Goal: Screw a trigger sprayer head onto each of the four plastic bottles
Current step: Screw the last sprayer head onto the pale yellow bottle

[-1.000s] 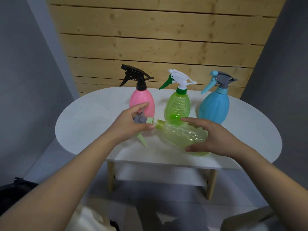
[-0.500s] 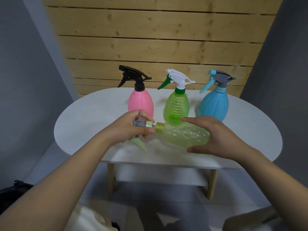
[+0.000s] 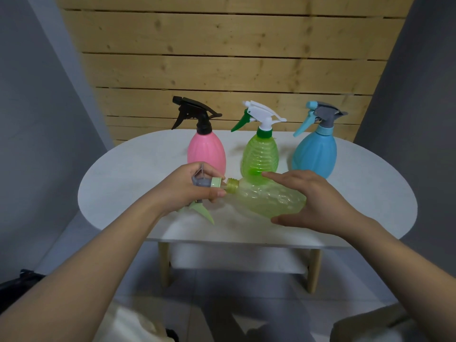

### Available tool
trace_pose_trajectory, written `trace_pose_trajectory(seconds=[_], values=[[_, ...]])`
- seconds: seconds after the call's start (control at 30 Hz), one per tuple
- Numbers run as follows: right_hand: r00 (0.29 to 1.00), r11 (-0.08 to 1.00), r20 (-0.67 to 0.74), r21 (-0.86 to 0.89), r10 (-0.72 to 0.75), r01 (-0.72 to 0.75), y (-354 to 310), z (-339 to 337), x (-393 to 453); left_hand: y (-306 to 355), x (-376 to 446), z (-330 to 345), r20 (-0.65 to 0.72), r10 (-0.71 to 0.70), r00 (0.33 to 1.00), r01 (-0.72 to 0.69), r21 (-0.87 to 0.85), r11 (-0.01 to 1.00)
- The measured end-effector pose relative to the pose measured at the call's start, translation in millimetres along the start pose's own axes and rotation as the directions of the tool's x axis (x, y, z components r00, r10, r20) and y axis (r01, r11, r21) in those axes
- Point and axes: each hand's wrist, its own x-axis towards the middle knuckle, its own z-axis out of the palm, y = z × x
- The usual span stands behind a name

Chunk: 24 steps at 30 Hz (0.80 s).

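Observation:
A pale yellow-green bottle [image 3: 269,198] lies on its side over the table's front, neck pointing left. My right hand [image 3: 311,198] grips its body. My left hand [image 3: 185,188] holds a grey and light green sprayer head [image 3: 206,182], its cap a small gap away from the bottle's threaded neck [image 3: 232,185], with the trigger pointing down. Behind stand three upright bottles with heads on: a pink bottle [image 3: 206,150] with a black head, a green bottle [image 3: 259,154] with a white head, and a blue bottle [image 3: 314,151] with a grey head.
The bottles stand on a white oval table [image 3: 128,178] with wooden legs, set against a wooden plank wall [image 3: 227,58]. Grey walls close in on both sides. A black object [image 3: 14,287] lies on the floor at the lower left.
The sprayer head's cap now shows a small gap from the bottle's neck. My left hand has turned on the head, and my right hand's grip on the bottle has shifted slightly.

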Motion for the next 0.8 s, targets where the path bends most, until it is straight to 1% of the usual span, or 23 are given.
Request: trace_pose_trajectory(seconds=[0.07,0.2,0.33,0.37,0.43,0.47,0.53,0.63,0.8], values=[[1.000,1.000,0.000,0.010,0.004,-0.004,0.2,-1.4,0.5,-1.0,0.0,0.1,0.007,-0.006,1.000,0.006,0.025,1.000],[1.000,1.000,0.019,-0.005,-0.008,0.008,-0.6,-1.0,0.7,-0.3,0.0,0.1,-0.006,0.002,1.000,-0.002,0.009,1.000],[0.993,0.983,0.103,0.168,0.051,-0.068,1.7,-6.0,3.2,-0.3,3.7,-2.2,-0.051,0.028,0.998,-0.026,0.036,0.999],[0.992,0.986,0.110,0.148,0.066,-0.082,3.9,-8.1,3.3,-1.1,5.2,-4.1,-0.075,0.040,0.996,-0.035,0.067,0.997],[0.994,0.996,0.072,-0.034,0.081,-0.079,6.7,-10.4,4.5,-3.7,6.5,-9.8,-0.118,0.058,0.991,-0.042,0.138,0.990],[0.995,0.993,0.047,-0.091,0.084,-0.079,6.9,-10.8,4.8,-4.2,6.4,-11.6,-0.124,0.058,0.991,-0.040,0.144,0.989],[0.997,0.993,0.032,-0.094,0.072,-0.069,3.5,-8.8,5.2,-4.3,5.4,-11.3,-0.104,0.060,0.993,-0.047,0.128,0.991],[0.999,0.996,0.048,-0.089,0.012,-0.008,-2.2,0.2,7.0,-2.9,4.9,-2.6,-0.064,0.087,0.994,-0.079,0.126,0.989],[1.000,0.999,0.025,0.033,-0.003,0.002,-4.4,4.0,5.0,-3.0,4.5,-4.0,-0.034,0.077,0.996,-0.073,0.104,0.992]])
